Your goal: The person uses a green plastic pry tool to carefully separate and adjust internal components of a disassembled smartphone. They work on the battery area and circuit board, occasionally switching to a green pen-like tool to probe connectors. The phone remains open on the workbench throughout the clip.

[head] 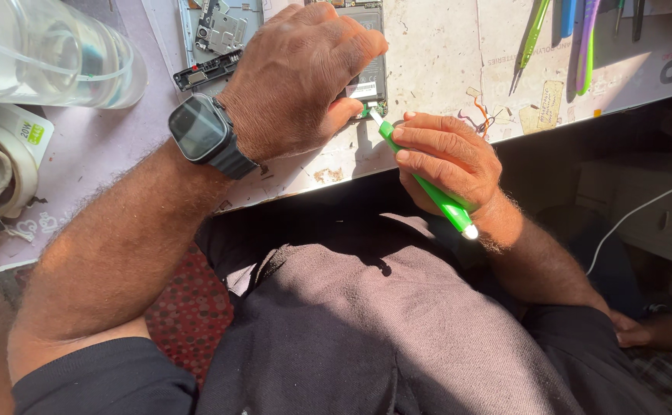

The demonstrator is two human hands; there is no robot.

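Note:
An opened phone [370, 77] with its back off lies on a worn white worktop [436, 61]; most of it is hidden under my left hand [297, 77], which presses down on it with fingers curled. A dark smartwatch [201, 131] sits on that wrist. My right hand [447, 157] grips a green pen-shaped tool [436, 196], whose white tip touches the phone's lower edge beside my left thumb.
A detached phone frame and small black part [213, 46] lie left of the phone. A clear plastic container [51, 54] and a white charger [13, 146] stand at far left. Green, blue and purple hand tools [559, 31] lie at the top right. The worktop's near edge runs just below my hands.

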